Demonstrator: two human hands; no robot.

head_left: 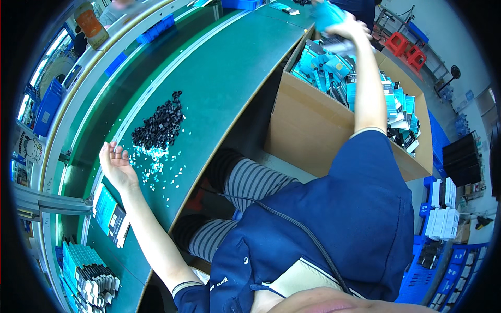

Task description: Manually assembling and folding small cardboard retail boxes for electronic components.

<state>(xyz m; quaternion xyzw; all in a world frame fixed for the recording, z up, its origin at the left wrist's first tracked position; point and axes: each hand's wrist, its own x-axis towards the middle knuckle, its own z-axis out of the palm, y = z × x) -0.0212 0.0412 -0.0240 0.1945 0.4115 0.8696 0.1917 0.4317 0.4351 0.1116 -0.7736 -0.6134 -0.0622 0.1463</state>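
Observation:
My left hand (118,166) rests palm up over the green bench, fingers loosely curled and apart, with nothing plainly in it. Beside it lies a heap of small black parts (159,124), with tiny white pieces (155,161) scattered at its near side. Above the far end of a large open cardboard box (308,117), my right hand (348,27) grips a teal package (327,15); motion blurs it, so whether there is more than one cannot be told. Teal and black flat packages (334,68) fill the box in a jumble.
Near my left forearm lie flat teal packages (108,211). Further down stand stacked packages (91,274) in rows. A conveyor (125,99) with a pale rail runs along the green bench (224,68). Red stools (406,48) and blue crates (417,271) are at the right.

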